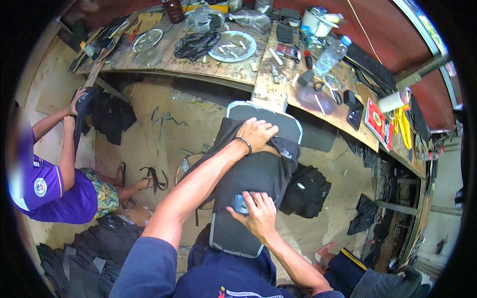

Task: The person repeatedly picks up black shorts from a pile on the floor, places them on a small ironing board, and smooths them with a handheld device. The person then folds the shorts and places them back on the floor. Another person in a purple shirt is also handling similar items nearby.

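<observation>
A long padded board (236, 233) with a light rim stretches away from my lap, and a black garment (258, 174) is drawn over its middle. My left hand (257, 134), with a dark band at the wrist, grips the bunched cloth near the board's far end. Nearer to me, my right hand (258, 211) holds a small rounded blue-grey block (240, 204) against the garment's near part. The block's exact kind cannot be made out, since fingers cover part of it.
A cluttered wooden bench (218, 69) runs behind the board, holding a round plate (232, 46), a plastic bottle (333, 55) and a phone (355, 115). At left, a person in purple (64, 193) handles dark cloth. Black fabric piles (99, 253) lie on the floor. Another person's leg (343, 265) shows lower right.
</observation>
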A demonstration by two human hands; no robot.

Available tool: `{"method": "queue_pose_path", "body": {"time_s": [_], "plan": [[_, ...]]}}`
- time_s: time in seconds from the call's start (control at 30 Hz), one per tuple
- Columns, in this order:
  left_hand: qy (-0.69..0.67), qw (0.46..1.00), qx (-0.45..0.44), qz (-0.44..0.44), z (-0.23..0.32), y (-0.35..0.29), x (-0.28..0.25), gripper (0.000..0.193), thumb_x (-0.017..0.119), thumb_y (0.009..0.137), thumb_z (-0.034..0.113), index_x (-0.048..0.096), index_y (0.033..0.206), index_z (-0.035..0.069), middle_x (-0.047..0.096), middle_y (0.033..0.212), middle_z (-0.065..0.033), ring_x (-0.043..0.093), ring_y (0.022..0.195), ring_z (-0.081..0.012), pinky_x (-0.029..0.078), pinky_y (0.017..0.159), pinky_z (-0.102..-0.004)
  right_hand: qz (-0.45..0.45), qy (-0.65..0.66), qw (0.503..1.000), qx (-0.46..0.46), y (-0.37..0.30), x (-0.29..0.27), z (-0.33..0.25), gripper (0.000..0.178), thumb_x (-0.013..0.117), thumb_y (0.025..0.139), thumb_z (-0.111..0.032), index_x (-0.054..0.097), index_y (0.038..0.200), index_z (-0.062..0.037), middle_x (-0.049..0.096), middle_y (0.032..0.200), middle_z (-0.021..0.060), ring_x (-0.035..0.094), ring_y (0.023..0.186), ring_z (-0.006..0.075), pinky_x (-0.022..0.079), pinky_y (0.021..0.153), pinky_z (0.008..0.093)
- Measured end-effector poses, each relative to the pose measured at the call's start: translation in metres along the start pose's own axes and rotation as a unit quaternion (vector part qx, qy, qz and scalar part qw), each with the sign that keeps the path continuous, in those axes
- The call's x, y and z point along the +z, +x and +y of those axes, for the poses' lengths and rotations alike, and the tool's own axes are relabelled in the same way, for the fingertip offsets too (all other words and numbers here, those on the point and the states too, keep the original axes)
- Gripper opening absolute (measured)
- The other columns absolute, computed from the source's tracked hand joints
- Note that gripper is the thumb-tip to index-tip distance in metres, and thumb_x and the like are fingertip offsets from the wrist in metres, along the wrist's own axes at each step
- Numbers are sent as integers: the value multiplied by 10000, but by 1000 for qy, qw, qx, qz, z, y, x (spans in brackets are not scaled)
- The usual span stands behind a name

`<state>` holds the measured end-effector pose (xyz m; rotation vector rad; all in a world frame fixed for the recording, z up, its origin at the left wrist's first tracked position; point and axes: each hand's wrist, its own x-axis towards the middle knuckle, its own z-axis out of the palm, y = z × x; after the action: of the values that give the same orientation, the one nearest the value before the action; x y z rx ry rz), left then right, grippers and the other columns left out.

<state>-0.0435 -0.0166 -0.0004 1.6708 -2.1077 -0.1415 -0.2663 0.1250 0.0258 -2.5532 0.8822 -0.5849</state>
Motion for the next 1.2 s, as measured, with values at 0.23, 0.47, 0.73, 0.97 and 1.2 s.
{"method": "queue_pose_path", "body": {"time_s": [0.23, 0.47, 0.73, 0.97, 1.2], "plan": [[6, 999, -2, 39, -18, 18, 8, 725, 900, 609, 640, 679, 1102, 156, 654, 1156, -57, 572, 1288, -336, 419, 1017, -600, 8, -52, 998, 40, 97, 4, 6, 559, 952, 739, -393, 704, 1107, -54, 643, 976, 121, 620, 915, 316, 516, 785, 459], [-23, 998, -60, 11, -14, 23, -5, 1106, 944, 532, 679, 614, 1486, 227, 340, 1744, -132, 182, 1665, -384, 41, 1263, -821, -162, 46, 986, 16, 62, -18, -15, 511, 971, 683, -368, 729, 1016, -65, 649, 844, 102, 650, 806, 316, 548, 770, 439], [-21, 997, -61, 42, -16, 23, 2, 1056, 955, 526, 661, 645, 1438, 227, 329, 1746, -138, 185, 1660, -401, 54, 1281, -793, -120, 48, 991, 28, 46, -26, -13, 496, 974, 676, -339, 716, 1018, -87, 665, 940, 117, 644, 889, 308, 526, 778, 459], [15, 998, -60, 27, -12, 22, 0, 1044, 947, 546, 666, 653, 1442, 217, 330, 1750, -123, 199, 1654, -406, 57, 1273, -802, 25, -90, 994, 57, 56, -31, -1, 531, 972, 703, -376, 723, 1055, -65, 636, 936, 128, 627, 880, 332, 529, 789, 457], [-20, 997, -57, 47, -24, 22, 14, 1071, 923, 551, 717, 651, 1450, 204, 408, 1695, -132, 259, 1633, -386, 120, 1300, -732, 20, -84, 993, 74, 109, -13, -15, 481, 958, 739, -355, 710, 1015, -49, 650, 942, 150, 641, 867, 349, 531, 768, 462]]}}
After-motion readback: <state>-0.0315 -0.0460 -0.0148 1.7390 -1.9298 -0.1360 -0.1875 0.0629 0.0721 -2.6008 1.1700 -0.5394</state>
